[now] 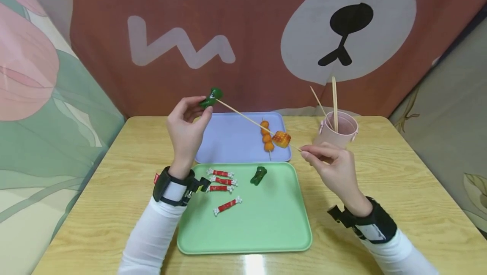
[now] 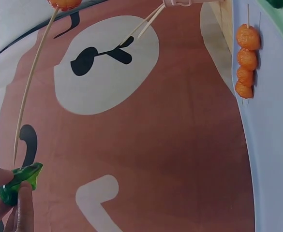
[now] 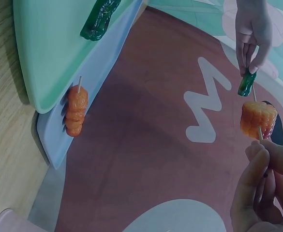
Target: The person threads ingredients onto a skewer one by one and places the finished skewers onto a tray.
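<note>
My left hand (image 1: pixel 188 127) pinches a glossy green pepper piece (image 1: pixel 211 98) between fingers and thumb, raised above the blue tray. In my right hand (image 1: pixel 332 169) is the lower end of a wooden skewer (image 1: pixel 243 116), which slants up to the left. A yellow-orange chunk with a browned grid (image 1: pixel 281 139), like a piece of corn, is threaded on it near my right fingers. The skewer's far tip meets the pepper piece; whether it has pierced it I cannot tell. The left wrist view shows the fingers around the pepper piece (image 2: pixel 20 183).
On the blue tray (image 1: pixel 232 135) lies a skewer of orange balls (image 1: pixel 267 137). The green tray (image 1: pixel 266 220) in front holds another green pepper piece (image 1: pixel 258 175) and several red pieces with white knobbed ends (image 1: pixel 227 205). A pink bucket (image 1: pixel 338 131) with skewers stands back right.
</note>
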`<state>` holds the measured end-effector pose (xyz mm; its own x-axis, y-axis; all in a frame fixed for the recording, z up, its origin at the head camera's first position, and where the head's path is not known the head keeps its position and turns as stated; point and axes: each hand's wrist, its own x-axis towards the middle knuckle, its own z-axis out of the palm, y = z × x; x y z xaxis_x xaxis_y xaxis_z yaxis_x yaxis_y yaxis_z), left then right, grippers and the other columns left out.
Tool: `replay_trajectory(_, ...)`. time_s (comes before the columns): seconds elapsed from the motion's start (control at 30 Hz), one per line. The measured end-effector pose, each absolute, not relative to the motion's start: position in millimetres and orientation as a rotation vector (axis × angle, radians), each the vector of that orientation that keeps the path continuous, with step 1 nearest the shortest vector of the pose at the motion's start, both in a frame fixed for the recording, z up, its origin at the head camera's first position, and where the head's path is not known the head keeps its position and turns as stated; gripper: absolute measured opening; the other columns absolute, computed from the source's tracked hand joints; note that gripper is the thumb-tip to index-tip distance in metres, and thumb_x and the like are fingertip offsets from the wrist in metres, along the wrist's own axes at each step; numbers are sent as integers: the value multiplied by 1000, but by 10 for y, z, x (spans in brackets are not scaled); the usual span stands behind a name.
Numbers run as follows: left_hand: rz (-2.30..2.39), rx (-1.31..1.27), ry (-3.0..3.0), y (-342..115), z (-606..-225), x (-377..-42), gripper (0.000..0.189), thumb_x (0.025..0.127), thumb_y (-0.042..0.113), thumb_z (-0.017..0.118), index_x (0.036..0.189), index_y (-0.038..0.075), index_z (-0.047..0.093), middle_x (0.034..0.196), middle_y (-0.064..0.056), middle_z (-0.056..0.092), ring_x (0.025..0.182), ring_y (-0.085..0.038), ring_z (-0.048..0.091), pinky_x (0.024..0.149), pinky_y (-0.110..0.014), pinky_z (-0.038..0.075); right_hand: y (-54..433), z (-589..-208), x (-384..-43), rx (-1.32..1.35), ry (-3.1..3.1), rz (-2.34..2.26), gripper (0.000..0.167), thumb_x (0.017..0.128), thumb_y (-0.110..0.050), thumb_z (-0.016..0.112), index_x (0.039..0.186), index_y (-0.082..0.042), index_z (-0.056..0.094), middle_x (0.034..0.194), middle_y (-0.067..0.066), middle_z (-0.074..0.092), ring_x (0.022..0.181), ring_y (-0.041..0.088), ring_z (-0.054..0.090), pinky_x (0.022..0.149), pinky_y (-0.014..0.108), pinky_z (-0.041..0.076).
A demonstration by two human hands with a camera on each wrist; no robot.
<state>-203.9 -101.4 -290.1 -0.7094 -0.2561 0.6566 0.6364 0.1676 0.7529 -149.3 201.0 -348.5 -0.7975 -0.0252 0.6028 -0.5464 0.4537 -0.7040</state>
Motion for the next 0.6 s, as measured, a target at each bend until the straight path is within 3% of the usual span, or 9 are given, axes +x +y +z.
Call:
replay_trajectory(0.33, -1656, -352, -1741, -1067, -3089, -2208, 27, 78, 0, 74, 104, -4, 67, 99, -18, 67, 81, -11, 65, 76, -20, 55, 2014, -3513, -1499, 482, -2189, 1318, 16, 74, 10, 74, 87, 1, 75, 77, 17, 68, 68, 0, 61, 62, 10, 50)
replay_trajectory(0.6, -1647, -412, -1751, -978, -2968, -2058, 24, 79, -5, 70, 101, -12, 64, 96, -25, 65, 77, -15, 65, 74, -20, 54, 2000, -3529, -1517, 478, -2180, 1316, 15, 74, 9, 74, 86, 1, 75, 74, 14, 68, 64, -1, 59, 60, 10, 50)
